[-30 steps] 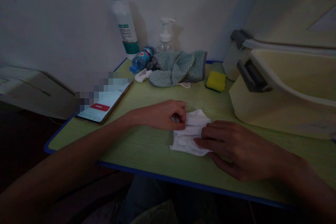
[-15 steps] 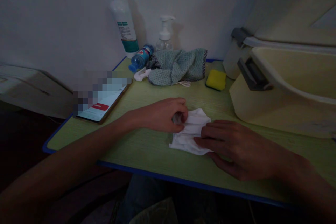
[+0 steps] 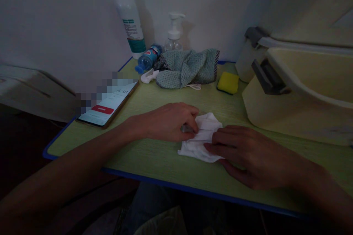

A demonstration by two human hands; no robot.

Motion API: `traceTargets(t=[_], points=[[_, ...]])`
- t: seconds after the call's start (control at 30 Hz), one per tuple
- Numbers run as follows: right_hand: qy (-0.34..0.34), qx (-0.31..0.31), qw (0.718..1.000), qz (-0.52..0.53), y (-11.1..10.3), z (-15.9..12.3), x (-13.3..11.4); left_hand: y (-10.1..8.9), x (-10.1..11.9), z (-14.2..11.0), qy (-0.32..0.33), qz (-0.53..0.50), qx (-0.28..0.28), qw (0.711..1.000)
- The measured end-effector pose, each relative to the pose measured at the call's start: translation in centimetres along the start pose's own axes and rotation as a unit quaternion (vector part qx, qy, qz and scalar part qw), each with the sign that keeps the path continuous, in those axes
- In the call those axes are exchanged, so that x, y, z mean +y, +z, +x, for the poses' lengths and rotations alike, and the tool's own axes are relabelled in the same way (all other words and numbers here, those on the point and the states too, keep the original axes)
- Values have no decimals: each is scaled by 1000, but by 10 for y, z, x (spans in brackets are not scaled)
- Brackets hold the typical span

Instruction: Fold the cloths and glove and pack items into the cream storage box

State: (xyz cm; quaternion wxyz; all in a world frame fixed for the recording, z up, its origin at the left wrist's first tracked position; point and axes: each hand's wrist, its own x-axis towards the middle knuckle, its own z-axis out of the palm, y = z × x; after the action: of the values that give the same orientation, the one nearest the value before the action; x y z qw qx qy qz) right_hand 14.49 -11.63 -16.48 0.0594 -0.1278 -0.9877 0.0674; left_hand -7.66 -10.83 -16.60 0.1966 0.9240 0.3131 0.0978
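A small white cloth [image 3: 201, 139] lies crumpled on the green table [image 3: 154, 161] near its front edge. My left hand [image 3: 168, 121] rests on the cloth's left side, with fingertips curled and pinching a fold. Over the cloth's right side lies my right hand [image 3: 248, 154], fingers stretched out and pressing it down on the table.
At the back stand a white bottle [image 3: 129, 20], a pump dispenser [image 3: 174, 33], a lying blue-capped bottle [image 3: 147, 60], a grey-green towel [image 3: 187, 68] and a yellow sponge [image 3: 227, 82]. A lit phone [image 3: 110, 104] lies left. A cream plastic appliance [image 3: 298, 91] fills the right.
My left hand has shifted slightly, its fingers curling further over the cloth's edge. The right hand has stayed put. The camera has tilted a little.
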Motion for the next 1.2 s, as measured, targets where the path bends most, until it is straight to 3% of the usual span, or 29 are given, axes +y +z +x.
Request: traceTargets(t=[0.27,0.4,0.53,0.73,1.1,1.2], points=[[3,-5,1000,4,1,-1,2,2,0,-3,4,29,-33,999],[1,-1,1000,3,1,-2,1,4,1,-4,13,94,-54,994],[9,-3,1000,6,1,-1,0,3,5,-5,12,168,-54,984],[12,-3,1000,0,0,-1,-1,2,8,-5,8,198,-42,979],[17,-4,1000,0,1,-1,-1,5,1,-3,-40,102,-8,994],[17,-1,1000,-3,1,-1,-1,5,-3,-2,-18,67,3,998]])
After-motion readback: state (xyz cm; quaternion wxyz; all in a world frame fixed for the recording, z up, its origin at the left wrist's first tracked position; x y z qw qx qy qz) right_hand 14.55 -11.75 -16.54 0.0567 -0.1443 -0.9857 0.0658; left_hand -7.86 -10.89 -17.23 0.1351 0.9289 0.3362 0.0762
